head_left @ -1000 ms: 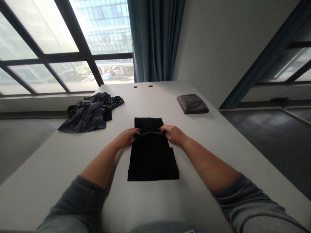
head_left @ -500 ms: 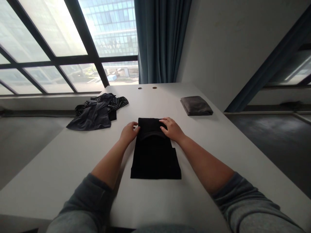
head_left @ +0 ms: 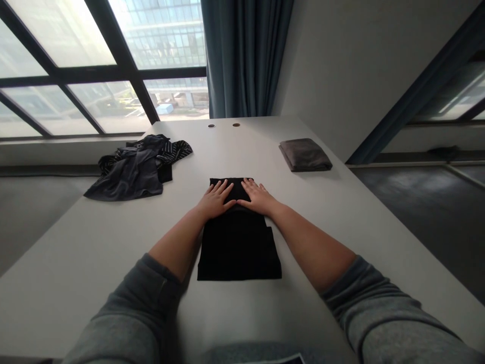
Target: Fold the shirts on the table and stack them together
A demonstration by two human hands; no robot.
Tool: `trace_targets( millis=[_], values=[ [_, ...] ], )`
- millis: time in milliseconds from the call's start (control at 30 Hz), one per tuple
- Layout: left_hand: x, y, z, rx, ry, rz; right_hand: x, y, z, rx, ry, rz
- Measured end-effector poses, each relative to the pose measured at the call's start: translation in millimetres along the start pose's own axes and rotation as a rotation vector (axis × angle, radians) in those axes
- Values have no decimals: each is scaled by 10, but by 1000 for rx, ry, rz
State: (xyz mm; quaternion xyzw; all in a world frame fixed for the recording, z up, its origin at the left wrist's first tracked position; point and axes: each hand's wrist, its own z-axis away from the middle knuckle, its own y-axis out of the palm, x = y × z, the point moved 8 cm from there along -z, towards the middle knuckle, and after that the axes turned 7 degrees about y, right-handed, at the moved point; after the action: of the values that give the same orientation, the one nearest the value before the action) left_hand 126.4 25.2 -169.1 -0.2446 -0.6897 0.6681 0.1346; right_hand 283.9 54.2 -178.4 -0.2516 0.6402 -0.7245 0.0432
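From my remote seat, head view: black folded cloth lies flat mid-table, its broader end toward the wearer. I note left hand palm-down on the far part of the cloth, fingers spread; right hand likewise, fingers spread, thumb tips meeting or nearly so. On the table, I log a rumpled clothes pile beyond, to the left, and a folded grey-brown cloth beyond, to the right.

Creased grey sleeves, darker cuffs — bare forearms, bare hands
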Motion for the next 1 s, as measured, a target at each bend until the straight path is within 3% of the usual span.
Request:
trace_targets(
  millis=[400,533,800,900,1000],
  values=[
    [2,-99,59,-14,-43,7,42,-84,42,-64,-6,16],
    [108,-118,116,-30,-97,30,-34,-157,81,-128,91,47],
    [237,-255,185,-129,-209,66,-128,-165,111,-70,161,11],
    [56,-430,298,-142,27,87,-110,-316,216,-106,87,26],
    [-63,-545,510,-84,292,121,-14,-425,377,-37,-164,-12]
  ],
)
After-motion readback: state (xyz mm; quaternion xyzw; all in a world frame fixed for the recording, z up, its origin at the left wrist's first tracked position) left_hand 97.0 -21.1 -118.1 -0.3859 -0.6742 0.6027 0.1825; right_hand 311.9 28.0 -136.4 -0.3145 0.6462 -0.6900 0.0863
